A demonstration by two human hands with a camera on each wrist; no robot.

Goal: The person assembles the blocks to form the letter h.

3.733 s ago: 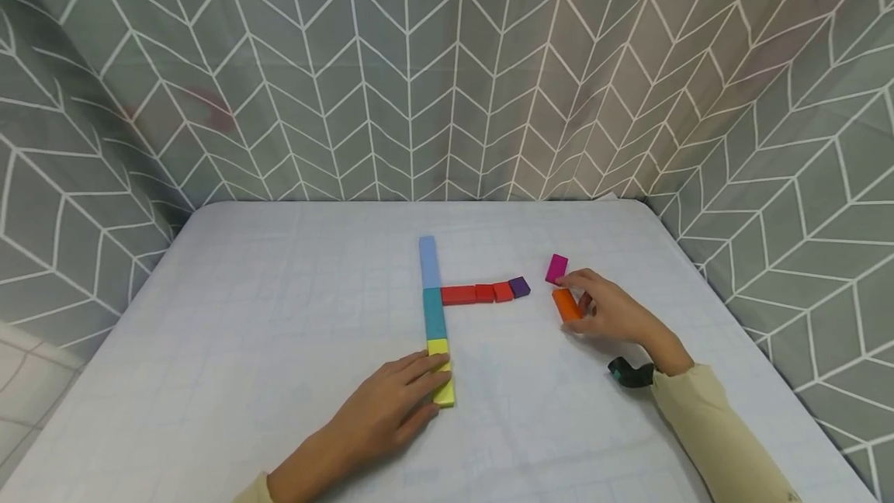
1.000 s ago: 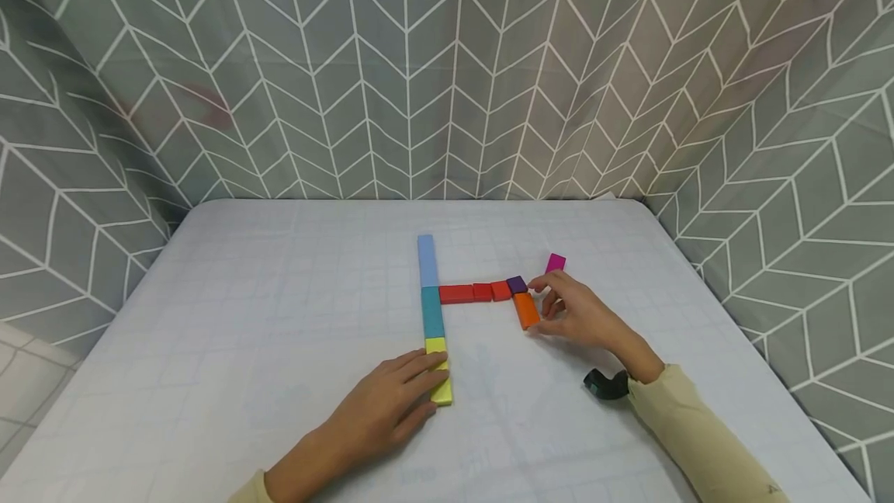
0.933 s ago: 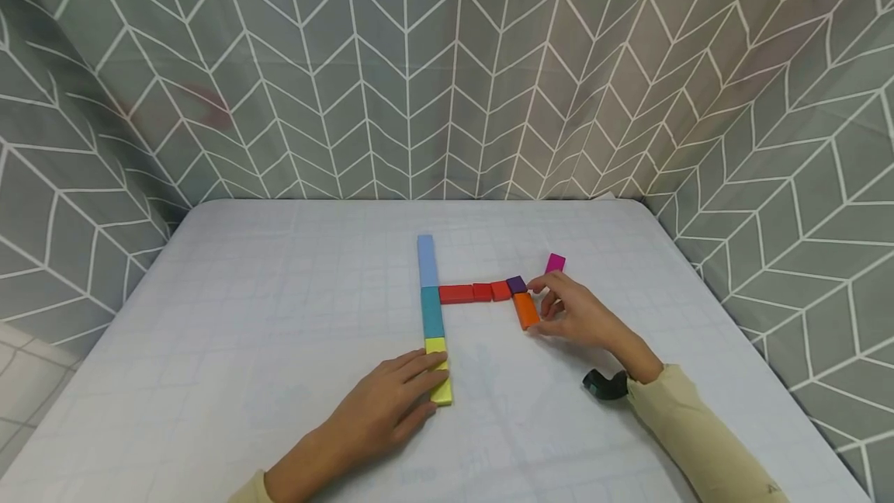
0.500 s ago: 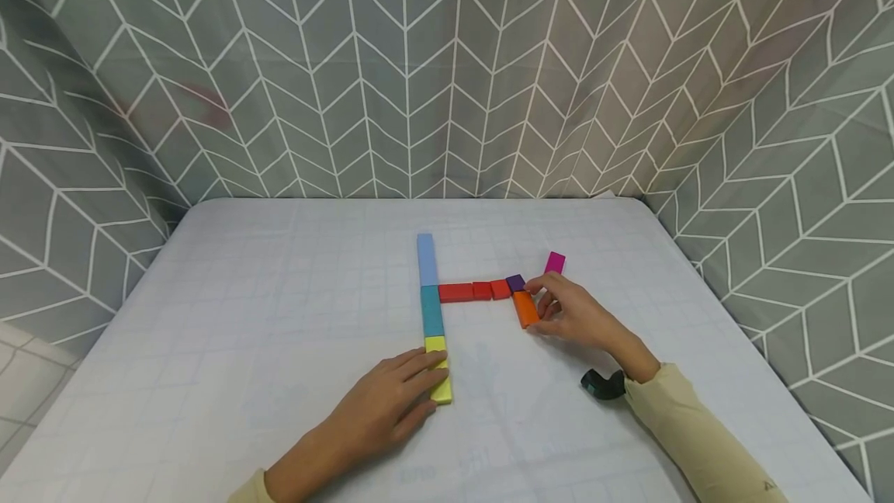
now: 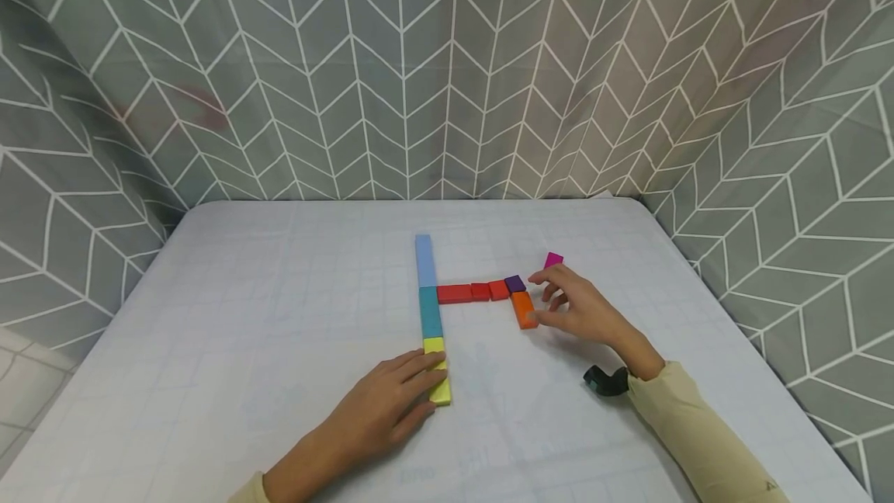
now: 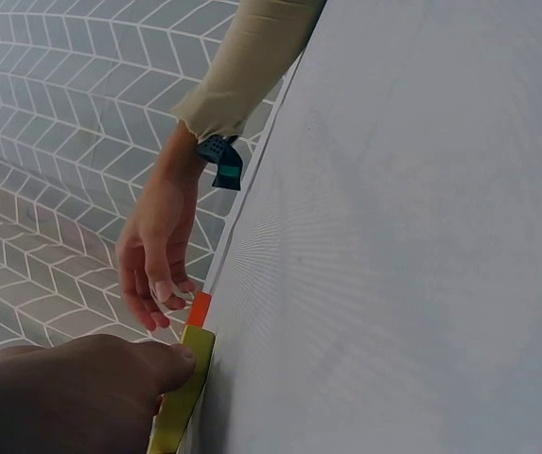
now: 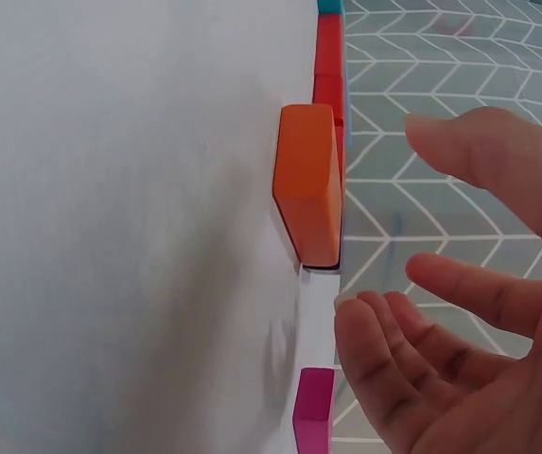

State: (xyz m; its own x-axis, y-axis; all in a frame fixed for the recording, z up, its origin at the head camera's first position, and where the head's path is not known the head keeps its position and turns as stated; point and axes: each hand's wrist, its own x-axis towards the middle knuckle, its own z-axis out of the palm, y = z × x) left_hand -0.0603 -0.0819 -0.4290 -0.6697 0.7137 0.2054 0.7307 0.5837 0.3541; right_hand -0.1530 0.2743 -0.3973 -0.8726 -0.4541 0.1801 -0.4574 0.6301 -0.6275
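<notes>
My left hand rests with its fingers across a yellow block; in the left wrist view its thumb touches the block's side. Above the yellow in the head view run a teal block and a light blue block, forming an upright line. Several red blocks branch right from it, ending at a tilted purple block. Just below the purple lies an orange block, slanted. My right hand hovers beside it, fingers spread and holding nothing; the right wrist view shows a gap between fingers and orange block.
A magenta block lies apart at the upper right, partly behind the right fingers. A black wrist-worn device hangs under the right wrist. The white-covered table is bounded by a grey patterned curtain at the back and sides.
The right hand moved the orange block left from near the magenta block to below the purple one, then let go; its fingers have since spread. The left hand has stayed in place.
</notes>
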